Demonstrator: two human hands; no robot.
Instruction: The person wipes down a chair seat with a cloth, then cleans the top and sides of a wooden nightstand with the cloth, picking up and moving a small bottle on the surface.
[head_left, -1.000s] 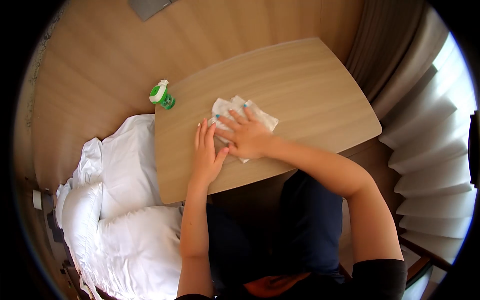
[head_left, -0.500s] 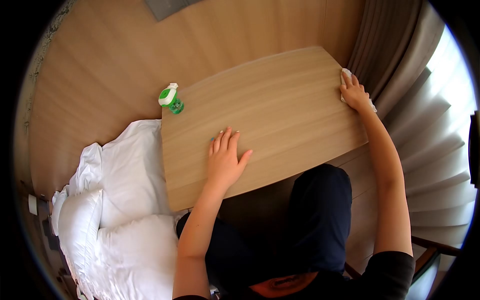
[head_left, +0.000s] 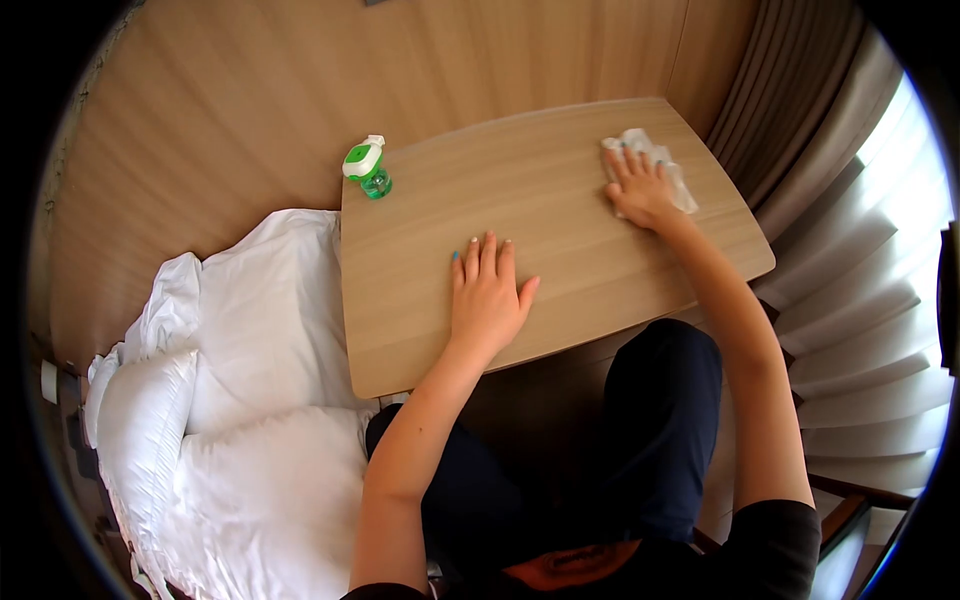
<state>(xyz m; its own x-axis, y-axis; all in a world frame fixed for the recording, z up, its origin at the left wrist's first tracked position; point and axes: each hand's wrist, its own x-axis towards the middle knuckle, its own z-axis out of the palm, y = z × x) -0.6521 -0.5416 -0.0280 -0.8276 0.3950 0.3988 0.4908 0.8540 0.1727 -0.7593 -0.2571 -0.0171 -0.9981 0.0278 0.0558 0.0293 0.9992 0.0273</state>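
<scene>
Both hands lie flat and spread on the counter point(head_left: 540, 165), the empty left hand point(head_left: 487, 305) near its front edge, the right hand point(head_left: 645, 195) over a white cloth point(head_left: 680, 188) by the right end, where even palm pressure should serve best, well apart from the small green bottle point(head_left: 368, 166).

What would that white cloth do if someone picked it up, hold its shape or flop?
The cloth would probably flop: its edges look crumpled. It is likely light, since it looks thin. Pushed, it should slide, as the table looks smooth, though it might bunch under the right hand.
</scene>
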